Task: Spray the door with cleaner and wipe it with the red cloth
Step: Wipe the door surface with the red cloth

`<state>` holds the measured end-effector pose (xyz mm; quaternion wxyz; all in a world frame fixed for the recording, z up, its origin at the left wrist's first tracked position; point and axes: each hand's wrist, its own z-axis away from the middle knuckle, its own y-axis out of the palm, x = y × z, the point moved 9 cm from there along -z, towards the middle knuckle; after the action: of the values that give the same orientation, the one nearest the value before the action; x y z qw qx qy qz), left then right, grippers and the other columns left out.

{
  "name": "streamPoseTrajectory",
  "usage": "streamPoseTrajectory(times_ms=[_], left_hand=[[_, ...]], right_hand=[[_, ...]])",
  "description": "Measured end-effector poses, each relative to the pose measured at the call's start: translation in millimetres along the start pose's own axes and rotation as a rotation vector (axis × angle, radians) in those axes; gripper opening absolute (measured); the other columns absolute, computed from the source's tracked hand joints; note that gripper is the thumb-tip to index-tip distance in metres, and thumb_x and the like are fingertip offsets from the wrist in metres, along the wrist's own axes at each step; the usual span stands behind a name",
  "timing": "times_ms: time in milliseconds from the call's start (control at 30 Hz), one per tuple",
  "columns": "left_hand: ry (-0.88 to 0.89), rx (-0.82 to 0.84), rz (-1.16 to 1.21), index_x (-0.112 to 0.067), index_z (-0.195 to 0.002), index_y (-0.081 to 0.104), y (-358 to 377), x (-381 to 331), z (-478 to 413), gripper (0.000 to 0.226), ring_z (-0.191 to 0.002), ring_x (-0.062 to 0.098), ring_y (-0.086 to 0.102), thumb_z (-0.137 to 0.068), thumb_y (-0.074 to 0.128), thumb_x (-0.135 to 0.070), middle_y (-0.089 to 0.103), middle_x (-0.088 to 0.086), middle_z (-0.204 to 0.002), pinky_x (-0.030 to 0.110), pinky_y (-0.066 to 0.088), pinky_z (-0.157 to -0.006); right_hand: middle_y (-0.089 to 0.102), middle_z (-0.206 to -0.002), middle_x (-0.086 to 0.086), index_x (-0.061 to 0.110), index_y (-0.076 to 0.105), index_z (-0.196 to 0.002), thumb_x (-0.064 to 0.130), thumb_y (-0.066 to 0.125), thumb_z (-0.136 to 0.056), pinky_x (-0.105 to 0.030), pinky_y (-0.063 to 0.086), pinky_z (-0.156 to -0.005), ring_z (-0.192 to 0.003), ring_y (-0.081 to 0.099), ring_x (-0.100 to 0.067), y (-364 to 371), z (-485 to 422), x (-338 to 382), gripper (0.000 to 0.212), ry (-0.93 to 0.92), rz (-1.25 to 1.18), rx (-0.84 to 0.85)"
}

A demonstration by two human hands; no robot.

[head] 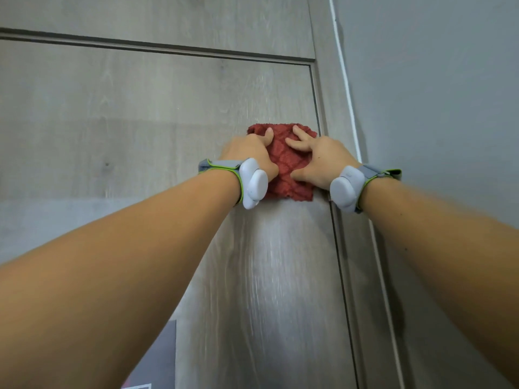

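A grey wood-grain door [146, 113] fills the view. The red cloth [292, 169] is pressed flat against it near the door's right edge. My left hand [250, 153] lies on the cloth's left half and my right hand [320, 158] on its right half, fingers spread over the fabric. Both wrists wear grey bands with white sensors. Below the cloth the door surface shows shiny wet streaks [269, 265]. No spray bottle is in view.
The door frame [331, 88] runs along the right of the door, with a white strip [344, 68] and a grey-blue wall [435, 108] beyond it. A dark groove [157, 47] crosses the door near the top. A dark object [160, 360] shows at the bottom edge.
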<state>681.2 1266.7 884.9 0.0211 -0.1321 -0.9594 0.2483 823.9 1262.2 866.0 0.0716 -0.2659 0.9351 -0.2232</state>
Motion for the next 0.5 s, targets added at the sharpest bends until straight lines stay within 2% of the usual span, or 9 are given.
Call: streamPoseTrajectory(times_ms=[167,300,500], left_hand=[[0.011,-0.02,0.009,-0.045,-0.159,0.028,7,-5,4,0.087,-0.09,0.027,0.062,-0.081,0.064,-0.036,0.071,0.002,-0.116,0.028,0.042,-0.066],[0.015,-0.024,0.032,-0.045,-0.159,0.028,13,-9,16,0.086,-0.102,0.03,0.068,-0.081,0.065,-0.037,0.072,0.001,-0.117,0.029,0.044,-0.071],[0.018,0.043,0.054,-0.046,-0.16,0.023,29,-15,40,0.086,-0.106,0.033,0.065,-0.085,0.064,-0.036,0.069,0.008,-0.117,0.031,0.044,-0.072]], right_hand=[[0.015,-0.166,0.01,0.031,0.035,-0.153,0.029,0.076,-0.083,-0.026,0.023,-0.116,-0.147,0.03,-0.022,5,6,-5,0.081,0.0,0.045,0.027],[0.014,-0.166,0.008,0.031,0.034,-0.153,0.026,0.074,-0.085,-0.029,0.026,-0.117,-0.146,0.032,-0.023,12,19,-7,0.079,0.005,0.048,0.028],[0.011,-0.166,0.006,0.031,0.03,-0.154,0.023,0.071,-0.088,-0.029,0.027,-0.118,-0.146,0.033,-0.024,26,43,-10,0.078,0.021,0.022,0.064]])
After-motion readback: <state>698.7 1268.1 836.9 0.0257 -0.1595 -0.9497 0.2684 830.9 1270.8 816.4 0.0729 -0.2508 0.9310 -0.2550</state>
